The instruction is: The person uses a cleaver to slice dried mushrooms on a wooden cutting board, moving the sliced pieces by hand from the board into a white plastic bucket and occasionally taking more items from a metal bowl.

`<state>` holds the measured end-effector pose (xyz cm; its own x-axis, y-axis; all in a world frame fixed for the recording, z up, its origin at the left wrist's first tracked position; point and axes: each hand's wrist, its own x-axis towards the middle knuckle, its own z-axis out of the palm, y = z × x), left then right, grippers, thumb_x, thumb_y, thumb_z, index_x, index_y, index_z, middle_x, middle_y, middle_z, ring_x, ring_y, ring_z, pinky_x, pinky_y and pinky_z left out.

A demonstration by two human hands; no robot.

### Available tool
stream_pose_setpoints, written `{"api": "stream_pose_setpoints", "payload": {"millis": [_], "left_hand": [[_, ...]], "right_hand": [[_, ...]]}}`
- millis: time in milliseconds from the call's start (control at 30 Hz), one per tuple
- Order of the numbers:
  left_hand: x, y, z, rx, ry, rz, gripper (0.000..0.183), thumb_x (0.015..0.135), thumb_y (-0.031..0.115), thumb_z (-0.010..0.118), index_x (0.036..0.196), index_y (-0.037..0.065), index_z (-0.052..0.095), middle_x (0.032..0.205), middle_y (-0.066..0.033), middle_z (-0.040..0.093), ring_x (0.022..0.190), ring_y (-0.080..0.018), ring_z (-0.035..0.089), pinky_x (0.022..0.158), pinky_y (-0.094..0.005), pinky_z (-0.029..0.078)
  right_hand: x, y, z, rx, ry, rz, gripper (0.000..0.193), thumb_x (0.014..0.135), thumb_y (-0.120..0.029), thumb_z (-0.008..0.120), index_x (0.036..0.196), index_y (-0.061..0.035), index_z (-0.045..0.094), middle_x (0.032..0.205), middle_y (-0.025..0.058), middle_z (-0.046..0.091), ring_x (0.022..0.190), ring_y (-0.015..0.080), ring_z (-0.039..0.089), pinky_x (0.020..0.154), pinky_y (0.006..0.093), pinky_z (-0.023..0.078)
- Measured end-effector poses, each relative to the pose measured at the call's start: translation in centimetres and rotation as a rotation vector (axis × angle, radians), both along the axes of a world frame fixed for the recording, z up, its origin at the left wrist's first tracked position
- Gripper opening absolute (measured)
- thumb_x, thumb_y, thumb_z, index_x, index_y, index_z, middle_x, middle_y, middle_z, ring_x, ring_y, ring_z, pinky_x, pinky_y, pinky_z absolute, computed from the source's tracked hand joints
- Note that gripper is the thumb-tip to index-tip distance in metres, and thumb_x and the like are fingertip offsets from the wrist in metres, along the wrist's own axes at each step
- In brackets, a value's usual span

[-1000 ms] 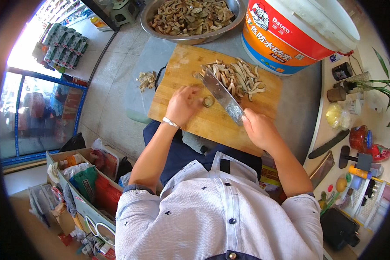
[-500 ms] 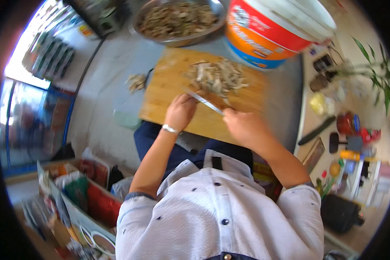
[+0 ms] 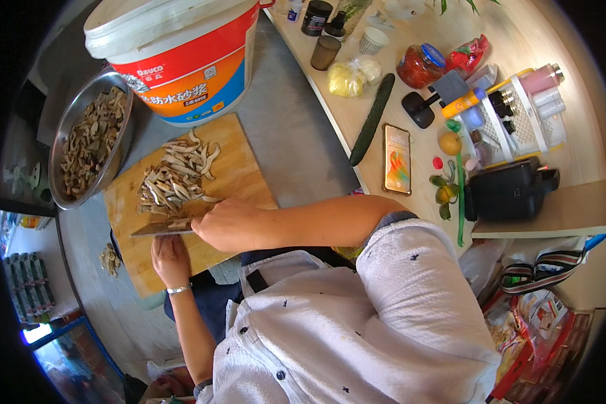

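Note:
My right hand (image 3: 222, 225) is closed round the handle of a kitchen knife (image 3: 158, 227), whose blade lies low over a wooden cutting board (image 3: 239, 168). Just on the near side of the blade, my left hand (image 3: 170, 259) rests on the board with its fingers curled together. Whatever those fingers press on is hidden. A silver bracelet circles the left wrist. Beyond the knife a heap of sliced mushrooms (image 3: 175, 178), pale with brown edges, is spread over the board. More brownish slices fill a steel bowl (image 3: 55, 145) at the far left.
A large lidded bucket (image 3: 195, 84), white, red, orange and blue, stands behind the board. Mushroom scraps (image 3: 110, 260) lie left of it. On the table at right are a cucumber (image 3: 374, 121), a phone (image 3: 397, 159), a red-filled jar (image 3: 421, 65) and a black bag (image 3: 508, 190).
The view has swung to the right, so the board, bowl and bucket appear farther left and more of the side table shows. The knife remains in my right hand.

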<state>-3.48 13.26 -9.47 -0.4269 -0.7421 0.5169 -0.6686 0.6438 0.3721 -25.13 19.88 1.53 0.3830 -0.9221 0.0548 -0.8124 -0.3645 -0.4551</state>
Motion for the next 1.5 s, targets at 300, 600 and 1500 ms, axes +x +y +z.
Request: {"api": "stream_pose_setpoints", "payload": {"millis": [300, 600, 1500], "left_hand": [[0.1, 0.0, 0.3, 0.018, -0.043, 0.004, 0.014, 0.081, 0.005, 0.064, 0.094, 0.004, 0.068, 0.098, -0.0152, 0.066, 0.090, -0.0348, 0.062, 0.078, -0.0416, 0.051], [0.0, 0.5, 1.1, -0.037, -0.072, 0.048, 0.009, 0.079, 0.009, 0.066, 0.087, 0.006, 0.069, 0.096, -0.0111, 0.068, 0.094, -0.0292, 0.063, 0.079, -0.0386, 0.053], [7.8, -12.6, 14.1, -0.014, 0.370, 0.230, 0.008, 0.084, 0.001, 0.063, 0.091, -0.001, 0.066, 0.093, -0.0096, 0.065, 0.080, -0.0171, 0.064, 0.072, -0.0263, 0.052]], "right_hand": [[0.0, 0.5, -0.2, 0.033, -0.047, 0.025, 0.015, 0.082, -0.009, 0.049, 0.084, 0.0044, 0.056, 0.069, 0.0207, 0.065, 0.065, 0.0365, 0.067, 0.057, 0.0487, 0.052], [0.8, -0.7, -2.2, 0.196, -0.001, -0.026, 0.025, 0.092, -0.017, 0.042, 0.086, 0.0030, 0.055, 0.071, 0.0251, 0.064, 0.065, 0.0396, 0.065, 0.052, 0.0496, 0.050], [-1.2, -1.7, 1.2, 0.315, 0.096, -0.041, 0.021, 0.094, -0.022, 0.045, 0.091, -0.0030, 0.054, 0.075, 0.0231, 0.064, 0.071, 0.0415, 0.064, 0.063, 0.0531, 0.049]]}}
